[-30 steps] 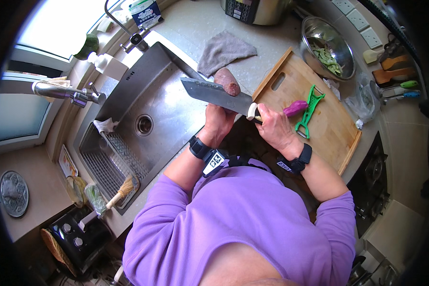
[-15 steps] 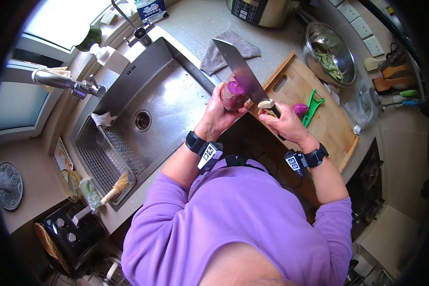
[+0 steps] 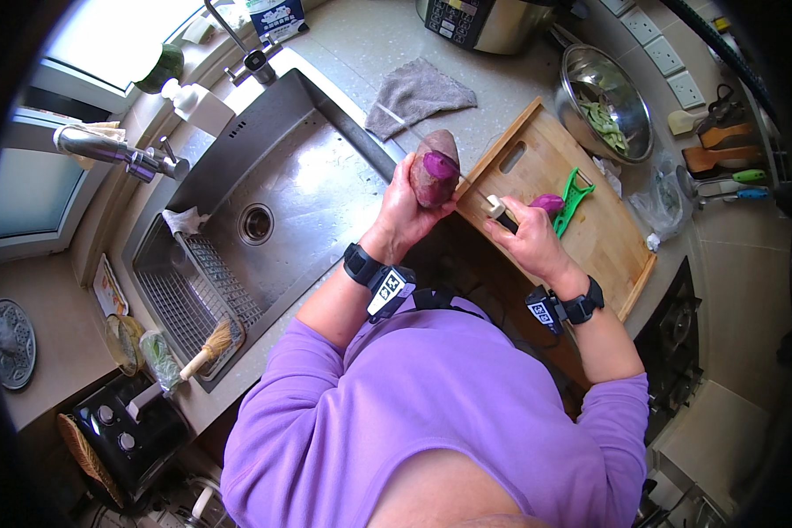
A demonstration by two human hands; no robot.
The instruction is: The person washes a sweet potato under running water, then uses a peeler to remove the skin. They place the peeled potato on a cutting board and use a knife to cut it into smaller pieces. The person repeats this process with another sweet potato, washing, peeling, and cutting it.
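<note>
My left hand (image 3: pixel 399 211) is wrapped round a purple sweet potato (image 3: pixel 437 169), above the gap between sink and board. Its brown skin is cut away on the near face, where bright purple flesh shows. My right hand (image 3: pixel 539 240) grips a kitchen knife (image 3: pixel 495 208) by its dark handle. The blade is seen nearly edge-on as a thin line and passes behind the sweet potato; whether it touches cannot be told. A smaller purple piece (image 3: pixel 548 203) and a green peeler (image 3: pixel 574 202) lie on the wooden cutting board (image 3: pixel 607 255), just beyond my right hand.
To the left is a steel sink (image 3: pixel 304 189) with a wire rack (image 3: pixel 207 286) and a brush (image 3: pixel 209 348). A grey cloth (image 3: pixel 422 95) lies on the counter. Behind the board stands a metal bowl (image 3: pixel 638 123) with green peelings. A stove (image 3: pixel 673 343) is at the right.
The knife has turned from showing its broad blade to nearly edge-on, and its blade has gone behind the sweet potato. The sweet potato has tipped more upright in my left hand.
</note>
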